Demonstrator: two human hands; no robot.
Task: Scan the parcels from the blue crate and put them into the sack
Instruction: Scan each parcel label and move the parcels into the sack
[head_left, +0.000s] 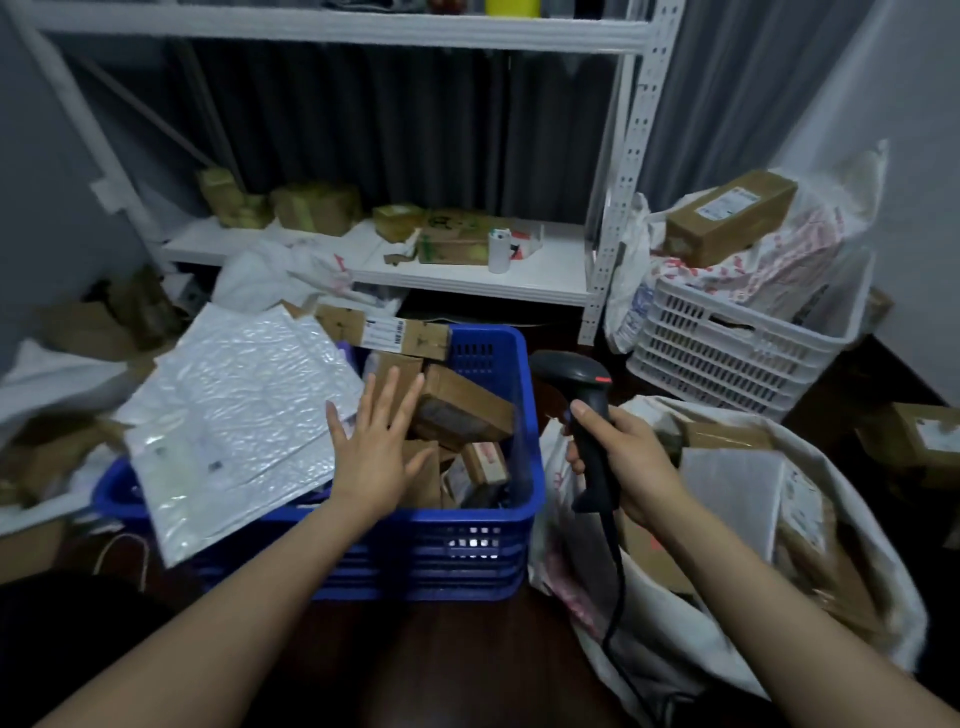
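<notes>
Left hand (376, 457): spread flat and empty, hovering over the cardboard parcels (457, 410) in the blue crate (467, 551).
Right hand (621, 457): wrapped round the black scanner (584, 410), between crate and sack (675, 639).
Advice: probably lift one box label-up, clear of the white mailer (234, 410) on the crate's left edge.
Unclear: labels too blurred to read; sack's depth hidden.

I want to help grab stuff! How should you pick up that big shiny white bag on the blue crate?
Probably pinch the big white bubble mailer by its near corner overhanging the blue crate rim, coming from the left: it lies flat and tilted, so only its edges offer a grip.
</notes>
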